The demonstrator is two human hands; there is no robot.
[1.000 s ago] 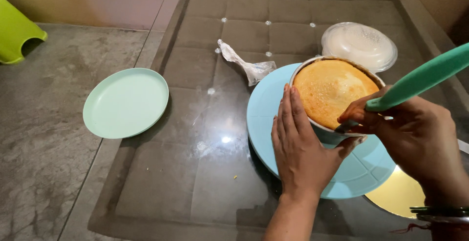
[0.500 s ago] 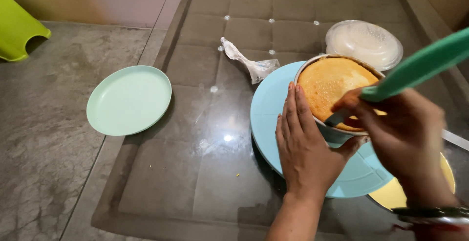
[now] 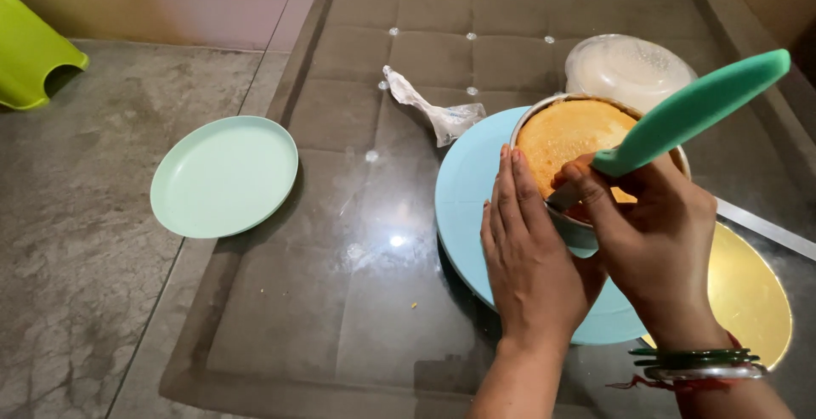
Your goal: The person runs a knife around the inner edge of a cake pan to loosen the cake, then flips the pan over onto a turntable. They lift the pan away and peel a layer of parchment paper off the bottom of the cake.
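Observation:
A round golden cake (image 3: 569,134) sits in a metal cake tin (image 3: 576,230) on a large light blue plate (image 3: 463,198). My left hand (image 3: 531,257) lies flat with straight fingers against the near left side of the tin. My right hand (image 3: 650,232) grips a knife with a green handle (image 3: 688,113); its blade goes down at the tin's near inner edge, mostly hidden by my fingers. Green and silver bangles (image 3: 693,361) circle my right wrist.
A pale green plate (image 3: 223,177) lies at the left on the glass-topped table (image 3: 340,300). A crumpled clear wrapper (image 3: 433,113) lies beyond the blue plate, with a translucent lidded bowl (image 3: 625,66) behind the tin. A gold cake board (image 3: 752,291) shows at right. A lime green object (image 3: 30,58) stands far left.
The knife handle has tilted and my right hand has shifted slightly along the tin's near edge. My left hand stays against the tin.

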